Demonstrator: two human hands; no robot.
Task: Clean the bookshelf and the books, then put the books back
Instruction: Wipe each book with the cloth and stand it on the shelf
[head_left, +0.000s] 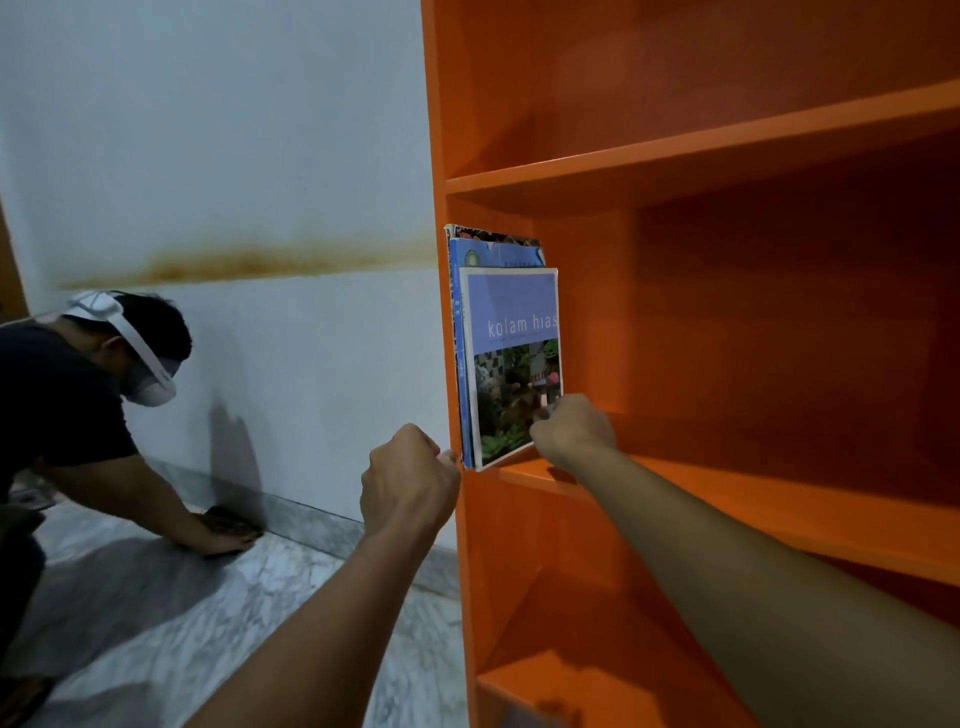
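An orange bookshelf (701, 156) fills the right half of the view. Three thin books stand upright against the left wall of its middle shelf. The front one is a purple-and-white book titled "kolam hias" (511, 332); a blue book (485, 254) and a patterned one stand behind it. My right hand (571, 431) reaches into the shelf and holds the front book at its lower right corner, fingers curled against the cover. My left hand (410, 483) is curled at the shelf's left front edge, by the books' spines; whether it grips anything cannot be told.
The upper and lower shelves (597, 686) hold nothing visible. Left of the bookshelf is a white wall (234, 156) with a brown stain. Another person (78, 405) crouches on the marble floor (156, 623), one hand pressed down near the skirting.
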